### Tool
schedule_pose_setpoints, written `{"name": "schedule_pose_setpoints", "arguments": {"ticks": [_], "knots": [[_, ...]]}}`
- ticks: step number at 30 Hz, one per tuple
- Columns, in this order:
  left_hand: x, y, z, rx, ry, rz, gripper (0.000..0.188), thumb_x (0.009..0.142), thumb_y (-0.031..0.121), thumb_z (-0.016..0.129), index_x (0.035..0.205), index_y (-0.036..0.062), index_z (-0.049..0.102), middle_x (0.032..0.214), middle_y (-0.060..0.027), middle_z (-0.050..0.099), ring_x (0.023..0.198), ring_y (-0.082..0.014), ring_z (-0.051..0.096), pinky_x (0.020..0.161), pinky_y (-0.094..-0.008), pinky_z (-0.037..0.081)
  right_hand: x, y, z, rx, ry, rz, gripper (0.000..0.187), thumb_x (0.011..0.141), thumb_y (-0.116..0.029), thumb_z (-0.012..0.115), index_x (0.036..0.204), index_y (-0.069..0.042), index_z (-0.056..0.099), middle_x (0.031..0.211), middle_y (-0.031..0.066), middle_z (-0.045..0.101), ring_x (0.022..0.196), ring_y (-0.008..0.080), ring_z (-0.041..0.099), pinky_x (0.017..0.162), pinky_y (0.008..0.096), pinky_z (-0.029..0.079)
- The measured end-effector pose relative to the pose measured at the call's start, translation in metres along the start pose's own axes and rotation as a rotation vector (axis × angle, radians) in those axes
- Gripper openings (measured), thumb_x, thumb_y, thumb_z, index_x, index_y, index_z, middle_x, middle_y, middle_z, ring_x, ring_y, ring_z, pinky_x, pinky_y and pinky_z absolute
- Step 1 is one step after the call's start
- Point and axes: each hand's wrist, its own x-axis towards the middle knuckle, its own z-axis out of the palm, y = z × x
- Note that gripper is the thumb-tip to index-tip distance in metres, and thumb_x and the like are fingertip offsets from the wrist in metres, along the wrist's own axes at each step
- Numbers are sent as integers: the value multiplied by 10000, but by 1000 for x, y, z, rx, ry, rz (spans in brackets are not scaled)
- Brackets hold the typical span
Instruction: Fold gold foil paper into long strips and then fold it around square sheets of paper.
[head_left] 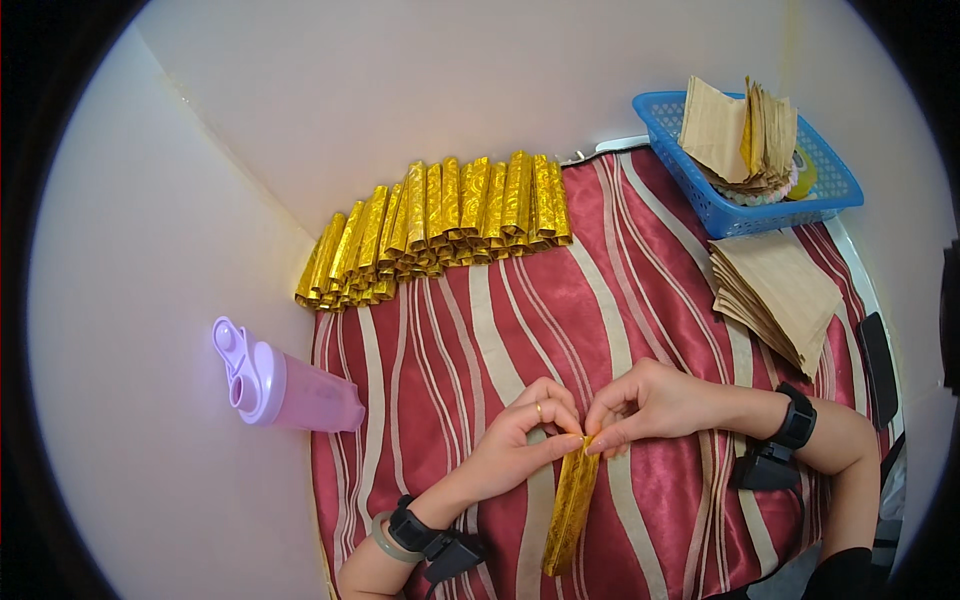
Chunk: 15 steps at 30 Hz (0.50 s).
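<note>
A gold patterned paper tube [570,515], long and narrow, lies aslant on the striped red cloth with its far end between my fingers. My left hand [525,435], wearing a ring, pinches that end from the left with thumb and fingertips. From the right, my right hand [650,405] pinches the same end, its thumb close to the left thumb. Both hands are closed on the tube's tip, and the fingers partly hide it. Farther off, against the wall, a stacked row of similar gold tubes [440,215] lies side by side, several layers deep.
A purple shaker bottle [310,390] stands at the left edge of the striped cloth [450,370]. At the far right sits a blue basket [720,215] holding brown paper sheets [715,125]. Before it lies another brown paper stack [785,290]. A black phone-like object [878,370] rests at the right edge.
</note>
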Motion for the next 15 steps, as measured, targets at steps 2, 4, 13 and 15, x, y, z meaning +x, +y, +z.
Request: {"name": "schedule_pose_setpoints", "arguments": {"ticks": [2, 4, 13, 15], "knots": [[0, 0, 0, 6, 9, -1, 66, 864, 84, 674, 902, 63, 625, 1021, -16, 469, 967, -109, 485, 870, -253, 391, 0, 1, -2, -66, 3, -30, 151, 881, -129, 696, 937, 10, 689, 795, 31, 685, 678, 59, 617, 623, 196, 484], [0, -4, -1, -79, 103, 21, 157, 854, 37, 666, 996, 55, 600, 1034, -16, 460, 932, -91, 493, 825, -234, 422, 1, 2, -3, -167, 6, -126, 123, 857, -128, 720, 910, -17, 712, 772, -1, 650, 660, 41, 552, 596, 199, 431], [-4, 1, -13, -373, 947, 89, 66, 954, 104, 542, 992, 55, 564, 855, 17, 568, 722, -45, 515, 665, -204, 429, 0, 7, -14, -130, 781, -416, 66, 842, -71, 709, 854, -12, 680, 810, -18, 525, 711, 36, 470, 655, 206, 380], [-5, -1, -12, -381, 917, 97, 90, 968, 127, 531, 1000, 50, 564, 873, 7, 570, 737, -49, 516, 675, -198, 427, 1, 11, -15, -145, 800, -447, 63, 842, -63, 705, 856, -9, 676, 823, -13, 520, 716, 35, 468, 656, 205, 376]]}}
